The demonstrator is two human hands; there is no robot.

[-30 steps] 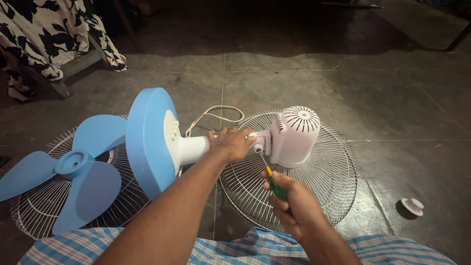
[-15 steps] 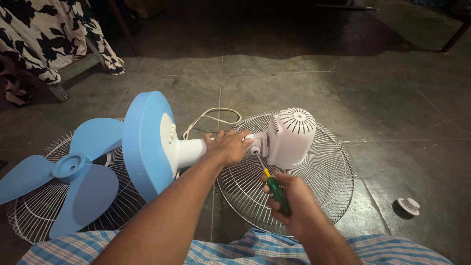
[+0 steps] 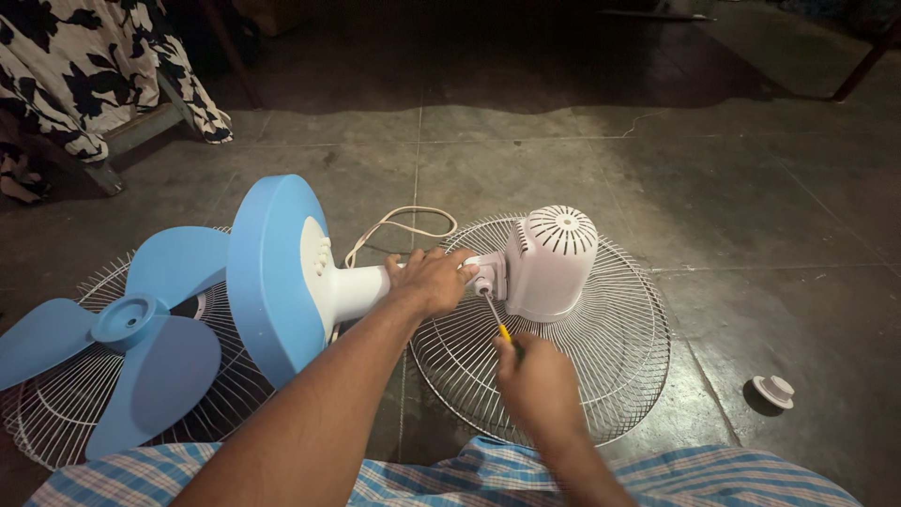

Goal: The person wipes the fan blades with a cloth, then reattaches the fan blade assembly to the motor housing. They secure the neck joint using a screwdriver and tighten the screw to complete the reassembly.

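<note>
Blue-based fan (image 3: pixel 282 272) lies on the floor across a wire grille (image 3: pixel 601 376). Left hand (image 3: pixel 430 279) clamps its white neck; right hand (image 3: pixel 532 383) grips a screwdriver (image 3: pixel 496 316), tip at the neck-joint screw. Judging so, screw-turning is underway; steady downward pressure matters next.

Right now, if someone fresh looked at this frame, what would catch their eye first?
Probably the round blue fan base, tipped on edge at centre left, with the left hand gripping the white stem beside it. Next, the right hand sets a screwdriver against the joint by the white motor housing, over a wire grille. The loose blue blade lies at far left.
</note>
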